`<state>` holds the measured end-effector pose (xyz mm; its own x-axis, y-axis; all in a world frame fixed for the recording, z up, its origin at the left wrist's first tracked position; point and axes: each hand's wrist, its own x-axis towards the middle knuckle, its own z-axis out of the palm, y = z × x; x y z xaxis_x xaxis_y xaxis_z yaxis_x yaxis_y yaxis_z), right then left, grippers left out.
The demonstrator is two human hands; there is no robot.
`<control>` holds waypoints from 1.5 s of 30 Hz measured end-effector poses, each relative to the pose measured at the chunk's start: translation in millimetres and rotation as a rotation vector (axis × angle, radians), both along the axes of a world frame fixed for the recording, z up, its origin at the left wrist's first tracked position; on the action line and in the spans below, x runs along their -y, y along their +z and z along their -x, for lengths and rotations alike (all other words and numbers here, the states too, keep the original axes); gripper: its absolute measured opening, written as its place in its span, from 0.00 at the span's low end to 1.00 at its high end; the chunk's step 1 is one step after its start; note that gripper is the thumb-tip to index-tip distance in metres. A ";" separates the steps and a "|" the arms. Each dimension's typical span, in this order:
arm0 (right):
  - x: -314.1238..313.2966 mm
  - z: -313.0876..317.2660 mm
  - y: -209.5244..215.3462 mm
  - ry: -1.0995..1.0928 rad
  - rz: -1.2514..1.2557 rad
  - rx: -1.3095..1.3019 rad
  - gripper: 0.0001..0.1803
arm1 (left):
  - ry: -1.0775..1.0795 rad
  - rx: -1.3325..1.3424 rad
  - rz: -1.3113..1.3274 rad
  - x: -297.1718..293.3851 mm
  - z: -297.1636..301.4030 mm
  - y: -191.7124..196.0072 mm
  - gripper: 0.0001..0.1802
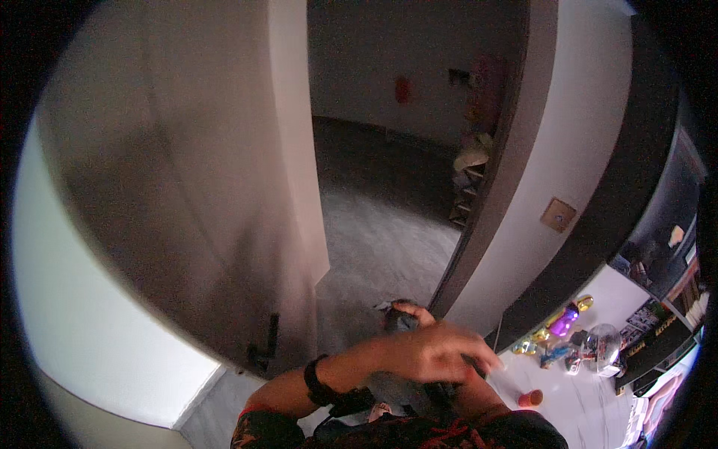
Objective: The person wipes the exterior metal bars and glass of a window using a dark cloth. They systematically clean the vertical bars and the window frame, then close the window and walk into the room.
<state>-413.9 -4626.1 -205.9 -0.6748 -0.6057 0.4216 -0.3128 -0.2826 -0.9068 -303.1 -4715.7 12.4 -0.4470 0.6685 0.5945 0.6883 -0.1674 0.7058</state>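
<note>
My left hand (437,353) reaches across from the lower left, a black band (317,382) round its wrist. It lies over my right wrist, beside a small dark patch there; its fingers are blurred, and whether they grip anything is unclear. Beyond it, part of my right hand (416,311) shows, its fingers bent round a dark object (404,322) that I cannot make out. The rest of that hand is hidden behind the left one.
A pale door (209,150) with a black handle (265,344) stands ajar at left, before a dim room with a grey floor (374,232). At right, a white marble-patterned top (561,389) carries a red cup (531,398), shiny figurines (562,322) and a clear dome (602,344).
</note>
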 end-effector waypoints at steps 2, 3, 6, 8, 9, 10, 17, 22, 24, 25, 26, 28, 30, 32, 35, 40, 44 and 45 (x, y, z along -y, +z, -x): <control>19.7 15.6 34.1 0.044 0.125 0.077 0.18 | 0.212 0.129 0.015 48.7 43.3 -19.6 0.18; 34.7 37.2 34.5 0.064 0.130 0.218 0.17 | 0.273 0.232 -0.091 79.0 79.8 -55.1 0.18; 63.5 127.4 44.1 -0.092 0.087 1.136 0.14 | 0.449 0.539 -0.274 135.2 152.8 -106.7 0.19; 87.6 170.7 28.7 -0.007 0.165 1.132 0.15 | 0.634 0.698 -0.390 179.5 192.1 -154.5 0.19; 97.0 187.2 23.1 0.023 0.208 1.129 0.15 | 0.685 0.763 -0.391 201.6 210.7 -181.8 0.20; 105.2 206.0 19.4 0.015 0.210 1.100 0.15 | 0.739 0.819 -0.396 225.3 230.7 -212.7 0.21; 145.5 323.3 28.0 -0.110 0.329 0.910 0.15 | 0.762 1.024 -0.259 358.2 324.6 -382.8 0.19; 180.0 354.4 23.7 -0.293 0.437 0.816 0.15 | 0.780 1.386 -0.189 424.0 311.6 -443.6 0.20; 161.0 327.0 12.8 -0.350 0.462 0.861 0.15 | 0.768 1.497 -0.080 432.7 278.5 -468.5 0.19; 162.1 328.6 9.1 -0.362 0.462 0.864 0.15 | 0.796 1.536 -0.025 438.7 278.0 -481.9 0.19; 161.5 329.5 -0.3 -0.375 0.459 0.871 0.15 | 0.824 1.578 0.030 443.0 277.6 -496.4 0.19; 163.0 358.4 -17.1 -0.467 0.498 0.779 0.14 | 0.901 1.572 0.097 460.7 306.9 -483.3 0.19; 161.0 374.6 -28.7 -0.493 0.561 0.825 0.13 | 0.991 1.538 0.081 462.3 303.1 -476.1 0.20; 148.8 404.3 -58.6 -0.122 0.732 1.087 0.12 | 1.017 1.558 0.083 472.4 295.8 -476.1 0.22; 182.3 390.2 -35.8 -0.478 0.591 0.944 0.11 | 1.093 1.596 0.078 479.8 226.5 -484.0 0.23; 158.1 362.9 -6.0 0.171 0.549 0.862 0.11 | 1.135 1.398 0.052 436.2 134.4 -452.6 0.18; 139.1 283.2 29.5 0.086 0.412 0.906 0.12 | 1.279 1.052 -0.143 381.9 72.2 -435.2 0.16; 129.3 268.5 21.0 0.139 0.367 0.824 0.12 | 1.283 1.026 -0.176 367.0 54.9 -427.9 0.15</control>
